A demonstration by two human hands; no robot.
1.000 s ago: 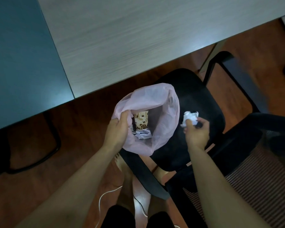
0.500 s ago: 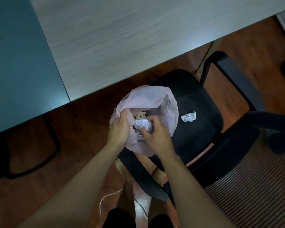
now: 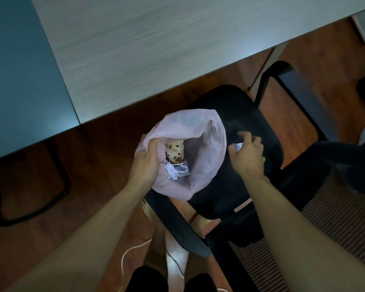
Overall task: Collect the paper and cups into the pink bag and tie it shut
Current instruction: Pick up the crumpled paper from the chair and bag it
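Fingers of left hand [image 3: 145, 163] grasp thin pink plastic bag [image 3: 207, 157] by its rim | right hand [image 3: 249, 159] fingers released, spread over crumpled white paper ball [image 3: 239, 146]

Bare left forearm [image 3: 105, 218] and bare right forearm [image 3: 287, 218], uncovered from wrist to near frame edge. Bare left hand [image 3: 144, 165] and bare right hand [image 3: 249, 159]; right fingertips blurred, detail unreadable. Black fabric garment [image 3: 145, 280] at near edge, two dark rounded shapes side by side over the thighs; cut unreadable in dim light. Bare lower legs [image 3: 173, 249] just beyond, partly hidden. Bare foot [image 3: 147, 207] farther out, only partly visible.
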